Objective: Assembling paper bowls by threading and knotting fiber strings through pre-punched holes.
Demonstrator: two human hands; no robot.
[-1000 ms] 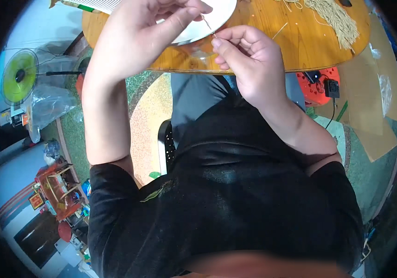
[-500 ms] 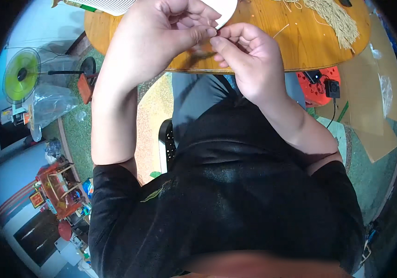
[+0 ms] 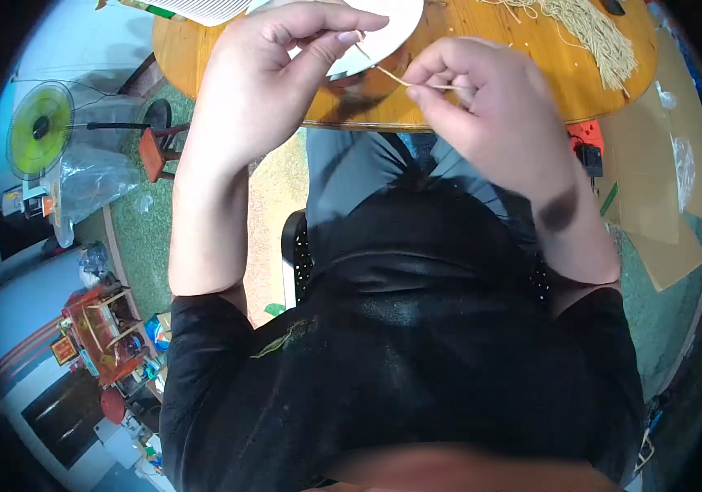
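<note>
A thin tan string (image 3: pixel 390 76) runs between the 2 hands. The left hand (image 3: pixel 273 78) pinches its upper part, and the string comes out right by the tip of the thumb (image 3: pixel 348 38). The right hand (image 3: pixel 494 102) pinches it lower down, thumb and pointing finger pressed together, with a short bit poking past them. Between the hands, the string crosses in front of the rim of a white plate (image 3: pixel 400 20). A bunch of tan strings (image 3: pixel 597 41) lies on the wooden table (image 3: pixel 585 92).
</note>
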